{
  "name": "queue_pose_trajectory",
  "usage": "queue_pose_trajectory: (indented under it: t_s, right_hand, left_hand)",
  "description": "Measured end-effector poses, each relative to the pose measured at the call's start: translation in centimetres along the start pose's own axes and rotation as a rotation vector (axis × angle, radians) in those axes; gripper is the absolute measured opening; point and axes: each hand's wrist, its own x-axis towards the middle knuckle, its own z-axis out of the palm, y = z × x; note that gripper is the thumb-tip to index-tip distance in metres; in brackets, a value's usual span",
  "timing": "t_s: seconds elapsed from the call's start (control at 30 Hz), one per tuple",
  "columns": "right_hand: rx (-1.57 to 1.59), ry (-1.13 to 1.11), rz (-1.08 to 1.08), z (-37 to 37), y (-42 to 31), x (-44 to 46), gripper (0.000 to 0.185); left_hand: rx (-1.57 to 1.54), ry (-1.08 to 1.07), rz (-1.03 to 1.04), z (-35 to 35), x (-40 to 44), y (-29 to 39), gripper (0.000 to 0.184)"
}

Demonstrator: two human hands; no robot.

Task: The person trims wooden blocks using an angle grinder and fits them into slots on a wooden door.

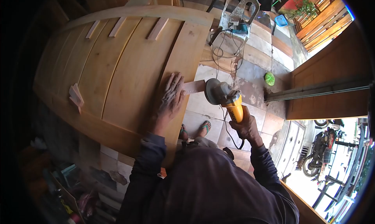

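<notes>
My right hand (247, 127) is wrapped round the yellow body of an angle grinder (233, 106). The grinder's round disc (213, 92) meets the outer end of a small wooden strip (194, 87), or sits just beside it; I cannot tell which. That strip juts past the edge of a large wooden door panel (136, 75). On the panel, my left hand (172, 97) presses down with its fingers close together, holding the strip's inner end, which is partly hidden.
More small wooden strips (158, 28) lie on the panel, with several wood pieces (75, 96) near its left side. A white plastic chair (238, 13) bears a teal power tool (240, 28) and cords. A green round object (269, 78) lies on the tiled floor. Motorcycles (318, 153) stand outside at right.
</notes>
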Motion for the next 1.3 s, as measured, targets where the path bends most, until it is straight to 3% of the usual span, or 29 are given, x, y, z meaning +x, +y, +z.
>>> queue_pose_trajectory:
  t_s: [0.4,0.67,1.03,1.3]
  right_hand:
    - [-0.093,-0.099,-0.091,-1.6,0.2,5.1,0.076]
    - [0.089,-0.112,-0.117,-2.0,1.5,7.7,0.073]
    - [-0.069,-0.129,0.025,-2.4,-1.1,3.9,0.074]
    - [-0.121,-0.07,-0.045,-2.4,-1.8,3.1,0.07]
  left_hand:
    - [-0.037,-0.063,0.017,-1.6,0.4,0.7,0.052]
    - [-0.03,-0.081,0.007,-1.9,0.4,0.9,0.054]
    - [-0.035,-0.058,0.011,-1.7,0.4,0.8,0.055]
    - [-0.056,-0.036,0.003,-1.3,0.3,0.6,0.053]
